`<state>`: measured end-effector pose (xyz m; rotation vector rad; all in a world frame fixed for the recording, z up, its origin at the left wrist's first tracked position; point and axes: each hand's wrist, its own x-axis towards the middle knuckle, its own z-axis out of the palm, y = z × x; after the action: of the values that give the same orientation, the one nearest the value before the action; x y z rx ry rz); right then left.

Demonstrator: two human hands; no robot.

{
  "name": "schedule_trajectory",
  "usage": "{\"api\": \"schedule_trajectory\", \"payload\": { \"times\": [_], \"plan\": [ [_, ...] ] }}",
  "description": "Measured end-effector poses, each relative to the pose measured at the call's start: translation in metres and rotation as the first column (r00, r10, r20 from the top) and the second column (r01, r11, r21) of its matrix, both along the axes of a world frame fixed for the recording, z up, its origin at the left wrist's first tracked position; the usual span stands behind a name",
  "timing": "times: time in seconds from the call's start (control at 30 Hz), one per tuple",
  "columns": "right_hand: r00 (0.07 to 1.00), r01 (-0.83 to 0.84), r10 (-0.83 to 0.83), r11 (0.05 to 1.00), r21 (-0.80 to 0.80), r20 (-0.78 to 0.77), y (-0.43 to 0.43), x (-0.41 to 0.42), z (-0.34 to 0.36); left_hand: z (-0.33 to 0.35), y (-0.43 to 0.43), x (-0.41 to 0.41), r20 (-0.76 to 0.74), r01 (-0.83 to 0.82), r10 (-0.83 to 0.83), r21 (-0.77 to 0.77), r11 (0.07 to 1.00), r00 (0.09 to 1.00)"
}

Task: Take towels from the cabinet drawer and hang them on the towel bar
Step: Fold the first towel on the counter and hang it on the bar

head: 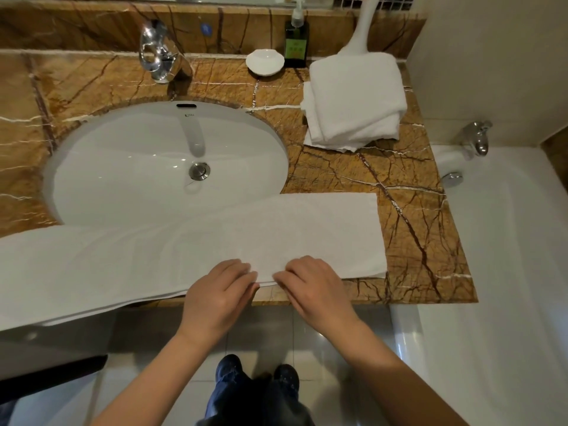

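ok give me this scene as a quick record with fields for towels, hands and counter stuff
setting: marble counter with sink, bathtub at right
spread towel: flat along the counter's front, covering the sink's near rim
left hand: pinches the spread towel's near edge
right hand: pinches the same edge, beside the left hand
folded towels: stacked at back right of counter
other items: faucet, white dish, green bottle
towel bar, drawer: not in view

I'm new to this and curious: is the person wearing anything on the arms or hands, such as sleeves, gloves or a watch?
No. The left hand and right hand are bare: no gloves, rings or watch show. The left forearm and right forearm are bare too, with no sleeve in view.
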<state>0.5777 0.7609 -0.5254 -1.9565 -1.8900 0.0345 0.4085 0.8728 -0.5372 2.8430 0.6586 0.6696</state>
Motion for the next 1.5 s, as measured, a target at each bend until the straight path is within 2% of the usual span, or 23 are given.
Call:
{"api": "schedule_trajectory", "payload": {
  "times": [0.23, 0.37, 0.57, 0.73, 0.83, 0.93, 1.0, 1.03, 1.1, 1.17, 1.23, 1.33, 1.43, 1.5],
  "plan": [
    [0.999, 0.028, -0.028, 1.000, -0.004, -0.029, 0.010, 0.008, 0.005, 0.003, 0.011, 0.011, 0.005, 0.045, -0.045, 0.003, 0.999, 0.999],
    [0.999, 0.002, -0.002, 1.000, -0.001, 0.053, 0.012, 0.009, 0.003, 0.002, 0.012, 0.009, 0.005, 0.076, -0.076, -0.002, 0.997, 0.997],
    [0.998, 0.018, -0.019, 1.000, 0.022, 0.058, -0.008, 0.001, -0.013, 0.001, 0.005, 0.003, 0.041, 0.079, -0.083, 0.083, 0.993, 0.996],
    [0.996, 0.085, -0.085, 0.996, 0.001, 0.011, 0.000, -0.012, -0.009, 0.005, 0.011, -0.017, 0.022, 0.098, -0.098, 0.010, 0.995, 0.995],
    [0.999, 0.040, -0.039, 0.999, 0.026, -0.014, 0.019, -0.037, -0.004, 0.006, 0.028, -0.061, -0.009, 0.006, -0.007, -0.069, 0.998, 1.000],
    [0.998, -0.013, 0.014, 1.000, 0.016, -0.061, 0.047, -0.071, 0.000, 0.008, 0.057, -0.116, -0.181, -0.245, 0.211, -0.187, 0.951, 0.960],
    [0.994, 0.024, -0.034, 0.995, -0.096, -0.103, 0.064, -0.091, 0.001, 0.008, 0.081, -0.149, -0.341, -0.379, 0.307, -0.169, 0.910, 0.888],
    [0.990, 0.067, -0.088, 0.982, -0.179, -0.110, 0.069, -0.098, 0.001, 0.009, 0.093, -0.162, -0.408, -0.397, 0.310, -0.148, 0.906, 0.859],
    [0.986, 0.149, -0.164, 0.936, -0.319, -0.020, 0.073, -0.108, -0.003, 0.009, 0.111, -0.182, -0.494, -0.357, 0.254, -0.126, 0.926, 0.832],
    [0.975, 0.218, -0.188, 0.905, -0.366, 0.118, 0.070, -0.113, -0.006, 0.009, 0.123, -0.190, -0.538, -0.304, 0.194, -0.123, 0.945, 0.820],
    [0.965, 0.257, -0.212, 0.887, -0.383, 0.157, 0.067, -0.119, -0.005, 0.009, 0.131, -0.191, -0.550, -0.264, 0.158, -0.118, 0.957, 0.820],
    [0.952, 0.306, -0.276, 0.868, -0.393, 0.131, 0.070, -0.131, -0.004, 0.008, 0.139, -0.192, -0.517, -0.234, 0.138, -0.126, 0.964, 0.845],
    [0.912, 0.391, -0.410, 0.862, -0.322, 0.009, 0.087, -0.151, 0.004, 0.009, 0.139, -0.187, -0.445, -0.245, 0.146, -0.174, 0.954, 0.883],
    [0.912, 0.379, -0.407, 0.884, -0.273, -0.053, 0.111, -0.169, 0.009, 0.009, 0.139, -0.181, -0.403, -0.260, 0.170, -0.181, 0.948, 0.899]
  ]
}}
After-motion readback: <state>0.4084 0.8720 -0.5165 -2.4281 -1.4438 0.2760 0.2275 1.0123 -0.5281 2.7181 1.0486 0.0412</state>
